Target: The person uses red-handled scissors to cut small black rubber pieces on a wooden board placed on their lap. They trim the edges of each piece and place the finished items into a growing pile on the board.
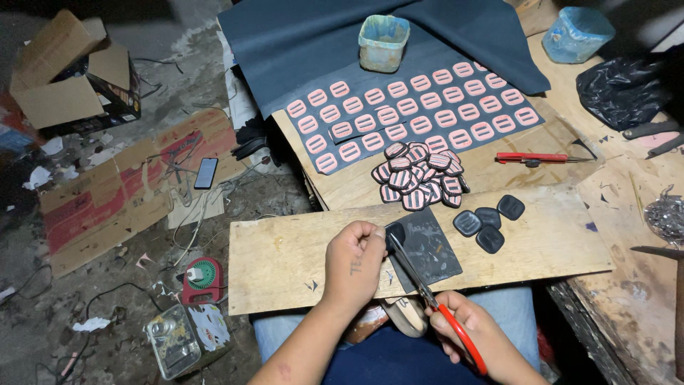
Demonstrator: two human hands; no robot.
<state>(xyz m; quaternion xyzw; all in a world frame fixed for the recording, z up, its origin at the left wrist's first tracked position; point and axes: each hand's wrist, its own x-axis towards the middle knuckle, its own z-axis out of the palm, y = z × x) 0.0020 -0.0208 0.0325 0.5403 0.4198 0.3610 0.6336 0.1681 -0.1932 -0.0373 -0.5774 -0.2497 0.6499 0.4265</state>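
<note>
Head view, near to far. Right hand (pixel 459 324) wrapped around red handles of scissors (pixel 427 296), blades angled up toward small dark piece (pixel 396 233). Left hand (pixel 354 260) curled, fingertips pinching that piece over wooden board (pixel 285 260) across lap. Dark sheet (pixel 431 249) flat on board just beside it. Three dark rounded pads (pixel 488 221) further right. Beyond, heap of striped pieces (pixel 420 176), then rows of pink pieces on dark cloth (pixel 420 110); pale tub (pixel 383 43) farthest.
</note>
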